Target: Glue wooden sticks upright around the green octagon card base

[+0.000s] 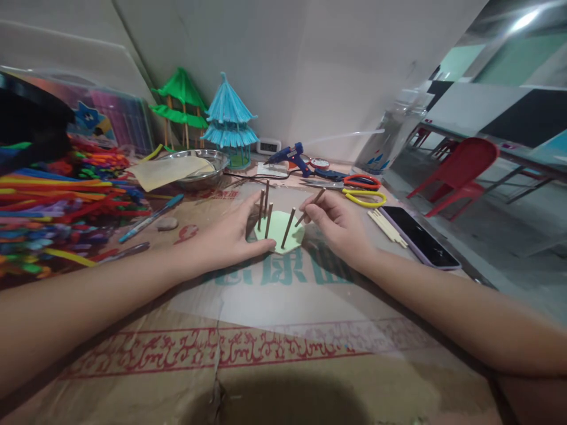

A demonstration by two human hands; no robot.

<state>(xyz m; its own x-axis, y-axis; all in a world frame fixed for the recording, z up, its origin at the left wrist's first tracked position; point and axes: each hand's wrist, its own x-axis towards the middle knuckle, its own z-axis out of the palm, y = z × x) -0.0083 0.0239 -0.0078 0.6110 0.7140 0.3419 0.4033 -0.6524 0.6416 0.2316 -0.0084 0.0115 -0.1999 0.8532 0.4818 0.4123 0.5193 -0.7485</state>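
Note:
A light green many-sided base (278,223) lies on the table covering in front of me, with several thin brown sticks (289,227) standing up near its edge. My left hand (233,227) holds the base at its left side, the thumb at the near edge and the fingers behind the sticks. Between thumb and fingers, my right hand (334,221) pinches another brown stick (316,201). That stick leans, its lower end at the right part of the base; I cannot tell whether it touches.
Colourful pipe cleaners (53,212) are heaped at left. Behind stand a green pavilion model (181,106), a blue one (231,118), a metal bowl (217,171) and a glue gun (287,154). Scissors (361,182), pale sticks (387,228) and a phone (420,236) lie at right.

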